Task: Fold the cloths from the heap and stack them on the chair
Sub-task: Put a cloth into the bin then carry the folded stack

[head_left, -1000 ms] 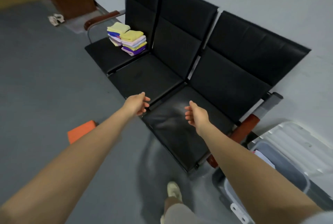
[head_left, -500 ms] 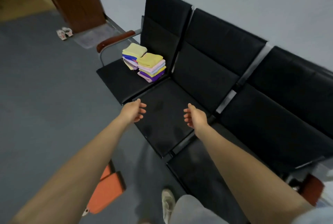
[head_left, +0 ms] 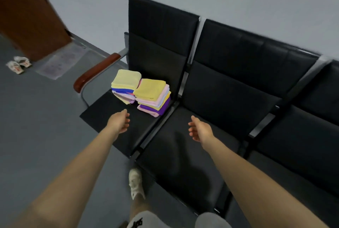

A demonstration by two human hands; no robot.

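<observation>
Closer now than half a second ago, two stacks of folded cloths [head_left: 141, 93] sit side by side at frame centre on the end seat of the black chair row [head_left: 227, 88], against its backrest, their lower layers partly hidden. Left hand [head_left: 120, 121] and right hand [head_left: 200, 130] hover empty, fingers loosely curled, over the seats below. Blurred at left: a red-brown armrest [head_left: 95, 72] and slippers [head_left: 17, 63].
</observation>
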